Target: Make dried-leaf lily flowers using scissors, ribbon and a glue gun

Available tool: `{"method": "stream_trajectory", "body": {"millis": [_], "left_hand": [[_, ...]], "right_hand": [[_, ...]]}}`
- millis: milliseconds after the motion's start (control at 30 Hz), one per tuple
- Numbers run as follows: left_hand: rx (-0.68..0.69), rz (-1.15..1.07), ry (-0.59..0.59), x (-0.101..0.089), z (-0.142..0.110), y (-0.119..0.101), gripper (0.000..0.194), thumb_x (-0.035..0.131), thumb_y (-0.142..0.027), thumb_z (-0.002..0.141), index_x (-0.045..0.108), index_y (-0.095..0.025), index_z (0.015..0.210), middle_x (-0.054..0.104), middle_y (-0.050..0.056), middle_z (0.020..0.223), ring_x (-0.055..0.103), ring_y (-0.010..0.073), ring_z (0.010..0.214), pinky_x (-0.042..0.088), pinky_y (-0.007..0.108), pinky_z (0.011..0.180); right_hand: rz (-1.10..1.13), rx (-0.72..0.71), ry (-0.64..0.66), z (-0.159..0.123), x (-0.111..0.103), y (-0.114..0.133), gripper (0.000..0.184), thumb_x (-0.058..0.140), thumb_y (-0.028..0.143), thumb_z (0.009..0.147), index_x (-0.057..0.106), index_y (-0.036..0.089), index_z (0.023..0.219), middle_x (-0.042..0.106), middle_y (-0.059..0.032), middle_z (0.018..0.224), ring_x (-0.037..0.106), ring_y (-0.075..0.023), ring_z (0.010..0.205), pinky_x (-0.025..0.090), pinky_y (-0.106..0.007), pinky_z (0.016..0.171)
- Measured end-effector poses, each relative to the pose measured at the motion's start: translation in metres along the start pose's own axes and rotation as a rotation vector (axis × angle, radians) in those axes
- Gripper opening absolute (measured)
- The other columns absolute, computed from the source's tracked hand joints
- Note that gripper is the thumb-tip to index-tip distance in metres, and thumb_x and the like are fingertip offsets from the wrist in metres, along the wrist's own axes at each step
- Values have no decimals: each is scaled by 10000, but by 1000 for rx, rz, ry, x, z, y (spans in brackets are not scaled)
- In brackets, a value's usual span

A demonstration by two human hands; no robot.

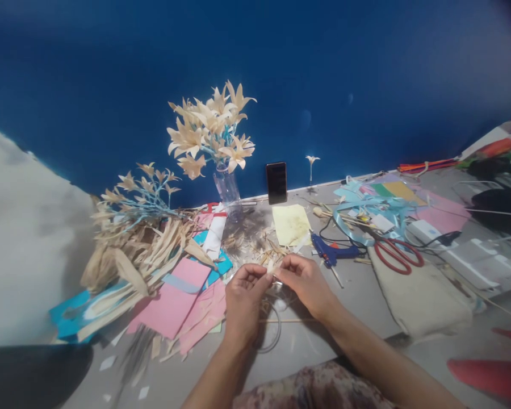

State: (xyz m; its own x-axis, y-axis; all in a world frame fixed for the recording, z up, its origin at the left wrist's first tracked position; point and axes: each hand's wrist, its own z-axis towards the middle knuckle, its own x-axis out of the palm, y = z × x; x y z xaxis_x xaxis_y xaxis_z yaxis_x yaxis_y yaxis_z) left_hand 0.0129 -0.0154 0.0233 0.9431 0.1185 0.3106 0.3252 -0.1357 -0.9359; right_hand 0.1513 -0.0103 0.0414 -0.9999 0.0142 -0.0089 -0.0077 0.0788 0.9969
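Note:
My left hand [246, 298] and my right hand [305, 283] meet fingertip to fingertip above the table. Between them they pinch a small pale piece of dried husk [271, 266], its lower part covered by my fingers. Under my hands lie a coil of grey wire [278, 332] and a thin stick [292, 321]. Husk scraps [262, 243] are strewn just beyond my fingers. To the right of my right hand rests a blue glue gun [334, 251]. A stained yellow sheet [290, 226] lies behind it to the left.
A clear vase [230, 193] of husk flowers [215, 128] stands by the wall, near an upright phone [276, 183]. Husk strips [153, 253] and pink paper [174, 304] heap up at left. Red-handled scissors [398, 257] lie on beige cloth [421, 301], right.

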Motion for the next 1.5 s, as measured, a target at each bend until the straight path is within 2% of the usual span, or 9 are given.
{"method": "stream_trajectory", "body": {"millis": [100,200,367,500,633,867,1233,1400,1500], "left_hand": [[-25,-88,-12,1,1,-2,285,855,-227,664,622,-164,815,653,-25,658,611,100,635,465,189,612],[-128,-243,-5,1,3,-4,336,875,-192,621,596,-171,807,653,-27,616,634,110,627,491,196,632],[-222,-378,14,0,5,-2,357,880,-146,589,586,-172,792,670,-12,615,635,109,624,497,190,626],[-239,-385,31,2,4,0,351,880,-144,592,592,-167,793,672,-7,614,642,113,631,501,191,633],[-241,-361,47,5,1,0,352,884,-156,589,585,-163,774,671,-9,609,636,108,615,496,189,628],[-113,-229,6,8,-3,1,327,861,-155,624,582,-166,794,669,-33,650,621,89,608,470,175,605],[-83,-122,16,8,-2,2,310,843,-184,661,554,-169,771,713,9,636,660,125,608,504,212,617],[-176,-231,53,15,3,-1,343,875,-188,615,558,-168,742,687,-15,600,651,108,583,508,194,608],[-236,-258,53,17,8,-3,361,894,-197,592,567,-168,743,685,-14,593,644,104,574,509,187,591]], "right_hand": [[14,12,4,-1,0,0,147,664,289,736,609,176,659,525,42,598,450,-118,588,340,-240,556],[19,23,4,-1,-2,-2,119,667,288,735,658,170,722,559,35,620,476,-123,593,361,-240,563],[7,2,-7,-1,-7,-6,159,691,318,742,647,171,699,562,30,620,479,-124,592,373,-242,566],[25,-1,-15,-3,-9,-6,186,683,338,765,629,175,692,525,46,584,432,-107,540,364,-242,545],[81,-12,20,-4,-7,-5,185,699,345,760,648,168,746,590,22,639,510,-125,596,406,-246,584],[112,-34,35,-3,-3,-7,183,738,332,735,668,170,785,623,10,692,545,-137,645,436,-244,605],[-42,-170,-25,-9,-14,-11,128,683,300,799,673,183,747,657,-1,687,581,-149,641,447,-245,599],[-199,-424,-110,-17,-22,-14,117,636,249,859,682,189,769,643,-21,732,567,-151,666,435,-251,606],[-197,-368,-147,-20,-39,-20,147,624,270,873,670,185,763,638,-22,738,565,-152,666,432,-252,609]]}}
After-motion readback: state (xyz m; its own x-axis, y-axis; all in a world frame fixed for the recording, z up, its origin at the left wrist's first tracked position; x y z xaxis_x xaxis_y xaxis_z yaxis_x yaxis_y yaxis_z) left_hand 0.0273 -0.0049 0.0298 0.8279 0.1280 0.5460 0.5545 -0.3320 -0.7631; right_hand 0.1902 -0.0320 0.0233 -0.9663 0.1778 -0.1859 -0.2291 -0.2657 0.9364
